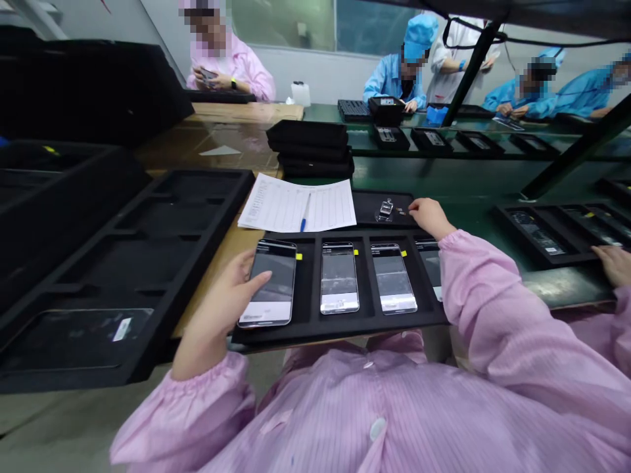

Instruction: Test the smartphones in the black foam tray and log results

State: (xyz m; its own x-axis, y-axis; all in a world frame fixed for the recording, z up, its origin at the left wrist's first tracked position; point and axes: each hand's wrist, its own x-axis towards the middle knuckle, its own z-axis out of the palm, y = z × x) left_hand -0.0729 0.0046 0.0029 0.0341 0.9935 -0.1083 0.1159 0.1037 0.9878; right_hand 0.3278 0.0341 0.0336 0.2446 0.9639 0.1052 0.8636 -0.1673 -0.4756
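Observation:
My left hand (229, 295) grips a smartphone (272, 289) along its left edge, thumb over the screen, at the left end of a black foam tray (308, 328). Two more lit phones, a middle one (340, 279) and another (394, 279), lie in the tray's slots with yellow tabs beside them. A further phone (428, 259) is partly hidden by my right sleeve. Fingertips together, my right hand (431, 217) rests at a small black tray (367, 217), beside tiny flat pieces (401, 211) and a small metal item (386, 209). Whatever it pinches is too small to make out.
Printed sheets (283, 200) with a blue pen (304, 217) lie behind the phones. Large black trays (197, 217) fill the left side. Stacked black boxes (313, 144) stand farther back. At right, another person's hand (614, 263) touches a tray (542, 230). Co-workers sit opposite.

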